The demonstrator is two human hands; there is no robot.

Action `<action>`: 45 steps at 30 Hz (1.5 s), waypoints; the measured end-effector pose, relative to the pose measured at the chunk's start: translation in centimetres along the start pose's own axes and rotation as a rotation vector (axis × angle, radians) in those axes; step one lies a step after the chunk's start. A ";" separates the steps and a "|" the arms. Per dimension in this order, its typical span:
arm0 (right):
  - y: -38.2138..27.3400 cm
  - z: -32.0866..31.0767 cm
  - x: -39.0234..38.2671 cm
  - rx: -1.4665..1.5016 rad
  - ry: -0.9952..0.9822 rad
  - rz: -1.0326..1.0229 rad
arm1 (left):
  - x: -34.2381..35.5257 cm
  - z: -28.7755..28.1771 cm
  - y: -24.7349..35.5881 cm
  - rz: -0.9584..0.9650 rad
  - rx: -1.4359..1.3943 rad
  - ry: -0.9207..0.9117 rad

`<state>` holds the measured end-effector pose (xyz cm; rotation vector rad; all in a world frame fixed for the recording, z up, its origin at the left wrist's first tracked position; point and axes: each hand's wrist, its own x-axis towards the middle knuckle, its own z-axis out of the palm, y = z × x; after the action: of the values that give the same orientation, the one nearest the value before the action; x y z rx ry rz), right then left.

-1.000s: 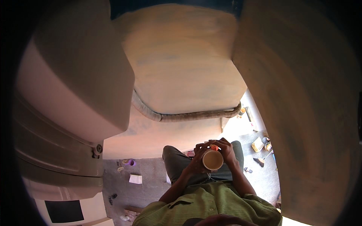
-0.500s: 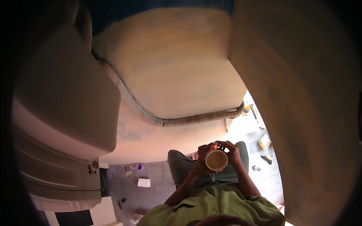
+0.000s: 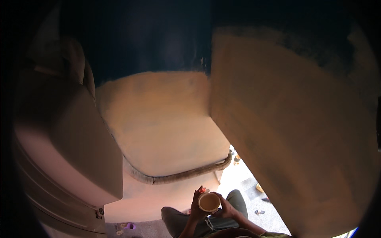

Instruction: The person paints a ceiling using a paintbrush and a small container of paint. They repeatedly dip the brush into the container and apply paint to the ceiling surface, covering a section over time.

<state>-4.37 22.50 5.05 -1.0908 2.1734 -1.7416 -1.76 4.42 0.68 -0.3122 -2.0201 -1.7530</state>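
Note:
My left hand (image 3: 195, 207) is closed around the left side of a pale round container (image 3: 209, 202) with beige contents, held above my lap at the lower middle of the head view. My right hand (image 3: 225, 210) grips the container's right side. A small orange object (image 3: 204, 190) is at the far rim by my left fingertips; I cannot make out what it is. My legs in grey trousers (image 3: 173, 222) are beneath both hands.
Walls painted beige (image 3: 158, 103) and dark blue (image 3: 135, 39) surround me. A curved wrapped pipe (image 3: 186, 177) runs along the middle wall. A pale casing (image 3: 91, 162) hangs at the left. A slanting panel (image 3: 285, 139) fills the right. A purple container (image 3: 129, 225) and sandals (image 3: 260, 212) lie on the floor below.
My view has tilted upward, showing more dark blue wall, so hands and container sit lower in the picture. My right fingers have moved off the orange object; both hands still hold the container.

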 end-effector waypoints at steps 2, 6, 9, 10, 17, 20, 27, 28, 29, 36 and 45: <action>0.5 1.2 -0.3 0.050 0.101 0.004 | 0.6 -0.4 0.4 0.102 0.201 -0.087; 2.9 1.3 -0.5 -0.063 0.132 0.034 | 1.3 0.4 1.4 0.013 0.043 -0.111; 3.5 1.6 -1.8 -0.026 0.191 0.066 | 1.0 0.1 2.3 -0.175 -0.169 -0.183; 3.0 1.4 -1.4 -0.028 0.197 0.079 | 0.9 0.3 1.7 -0.052 -0.110 -0.158; 2.0 -0.4 -0.1 -0.192 0.185 0.017 | 2.7 0.2 2.4 -0.058 -0.097 -0.228; 1.6 -0.4 0.4 -0.134 0.232 -0.030 | 2.7 0.0 2.0 -0.009 -0.192 -0.174; 1.5 -1.1 -0.8 -0.122 0.286 -0.072 | 2.7 -1.0 -1.1 0.090 -0.335 0.038; 1.7 -1.0 -0.8 -0.122 0.282 -0.076 | 2.3 -1.5 -1.5 0.028 -0.329 0.111; 1.8 -1.0 -0.9 -0.126 0.282 -0.079 | 2.3 -1.5 -1.3 -0.033 -0.327 0.180; 2.7 -0.3 -0.9 -0.103 0.238 -0.071 | 2.1 -2.2 -3.3 -0.266 -0.136 0.369; 1.8 -0.6 -1.2 -0.056 0.178 0.083 | -0.8 -3.6 -12.1 -0.153 0.523 0.231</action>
<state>-4.61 23.77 3.28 -0.8737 2.3480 -1.8150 -5.79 -1.00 -9.94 0.2062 -2.2723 -1.2034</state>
